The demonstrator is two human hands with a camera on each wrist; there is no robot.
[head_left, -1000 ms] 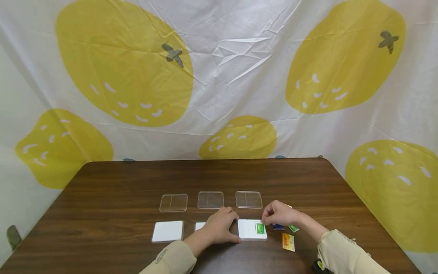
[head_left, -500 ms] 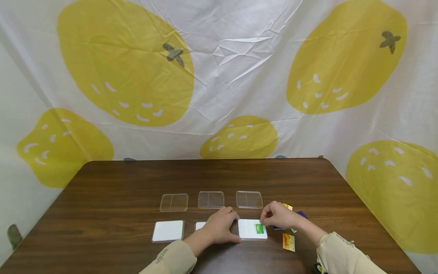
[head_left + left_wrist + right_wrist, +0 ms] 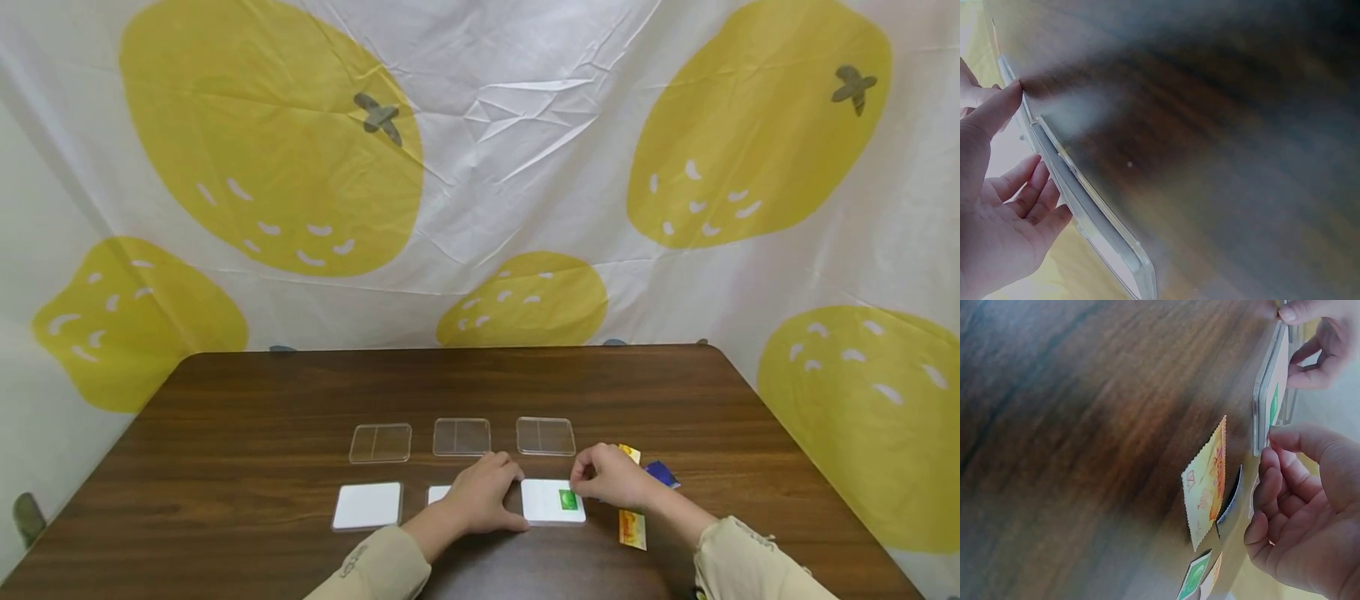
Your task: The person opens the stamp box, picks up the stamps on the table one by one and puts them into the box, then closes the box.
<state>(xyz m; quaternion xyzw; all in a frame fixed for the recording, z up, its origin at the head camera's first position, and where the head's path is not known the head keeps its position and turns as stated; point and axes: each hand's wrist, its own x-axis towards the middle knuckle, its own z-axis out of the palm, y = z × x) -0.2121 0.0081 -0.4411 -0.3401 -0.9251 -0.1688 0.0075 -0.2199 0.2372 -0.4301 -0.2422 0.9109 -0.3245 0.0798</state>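
Observation:
A clear case with a white insert (image 3: 542,502) lies flat, a small green stamp (image 3: 568,499) on its right half. My right hand (image 3: 611,475) pinches the stamp's far right corner between thumb and forefinger; in the right wrist view the fingertips (image 3: 1275,432) meet at the case's edge. My left hand (image 3: 480,493) holds the case's left end, thumb at the near corner and forefinger at the far one. Beneath the left hand sits a middle case (image 3: 438,494), mostly hidden. Another white case (image 3: 367,506) lies farther left.
Three clear lids (image 3: 381,443) lie in a row behind the cases. Right of the cases are loose stamps: an orange one (image 3: 632,530), a blue one (image 3: 662,474), a yellow one (image 3: 630,453) and a green one (image 3: 1195,575). A lemon-print cloth hangs behind the table (image 3: 262,392).
My right hand and the green stamp have shifted slightly left on the white insert, and the right forearm now covers other loose stamps. The left hand stays in place.

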